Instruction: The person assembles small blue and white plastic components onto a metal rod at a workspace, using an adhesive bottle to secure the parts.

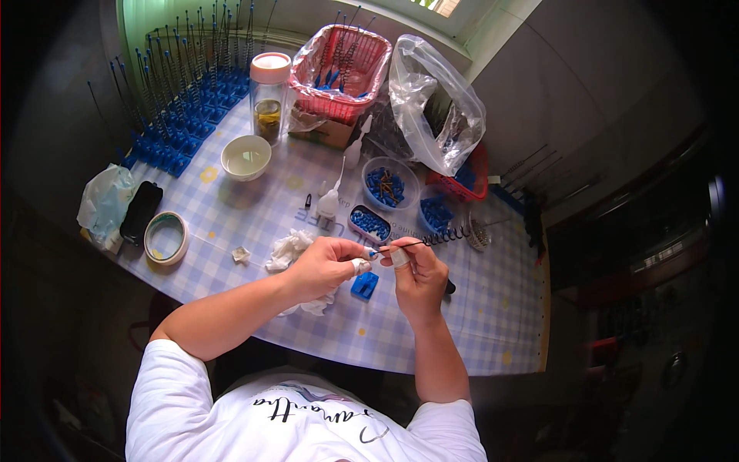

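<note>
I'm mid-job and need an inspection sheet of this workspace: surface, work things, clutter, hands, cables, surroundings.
Surface: blue-and-white checked tablecloth, yellow flower prints.
Work things: small blue piece at one end of a dark coiled rod; blue block on the cloth; more rods upright in blue bases, far left.
Clutter: crumpled tissue, tape roll, black case, white bowl, lidded jar.
Hands: left hand pinches the blue piece; right hand grips the rod; white wrap on both.
Cables: nothing seen.
Surroundings: window at the far side; right side too dark to read.
</note>
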The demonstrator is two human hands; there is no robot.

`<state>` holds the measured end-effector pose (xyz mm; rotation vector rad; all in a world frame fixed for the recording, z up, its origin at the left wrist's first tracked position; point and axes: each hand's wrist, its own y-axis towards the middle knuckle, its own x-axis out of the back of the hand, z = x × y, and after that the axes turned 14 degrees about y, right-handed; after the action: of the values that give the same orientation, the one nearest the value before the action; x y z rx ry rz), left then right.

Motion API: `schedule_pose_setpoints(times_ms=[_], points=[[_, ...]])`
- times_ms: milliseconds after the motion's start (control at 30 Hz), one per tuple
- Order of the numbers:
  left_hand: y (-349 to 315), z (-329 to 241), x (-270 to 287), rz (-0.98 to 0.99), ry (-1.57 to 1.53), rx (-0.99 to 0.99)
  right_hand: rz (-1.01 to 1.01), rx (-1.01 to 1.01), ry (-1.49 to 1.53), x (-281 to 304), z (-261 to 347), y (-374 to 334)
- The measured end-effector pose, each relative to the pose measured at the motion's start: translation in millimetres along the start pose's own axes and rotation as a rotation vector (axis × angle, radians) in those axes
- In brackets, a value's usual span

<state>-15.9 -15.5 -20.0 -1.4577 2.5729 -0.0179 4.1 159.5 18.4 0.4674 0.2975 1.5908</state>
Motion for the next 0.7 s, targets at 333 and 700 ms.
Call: schedule_pose_setpoints(times_ms=[333, 700], points=[[-0.9, -2.5, -0.4, 0.000, -0.006, 0.012, 0.011, 0.055, -0.030, 0.0, 0.5, 0.4], [-1.5, -5.2, -0.5, 0.023, -0.034, 0.011, 0.011, 0.068, -0.055, -0.3, -0.6, -0.5]])
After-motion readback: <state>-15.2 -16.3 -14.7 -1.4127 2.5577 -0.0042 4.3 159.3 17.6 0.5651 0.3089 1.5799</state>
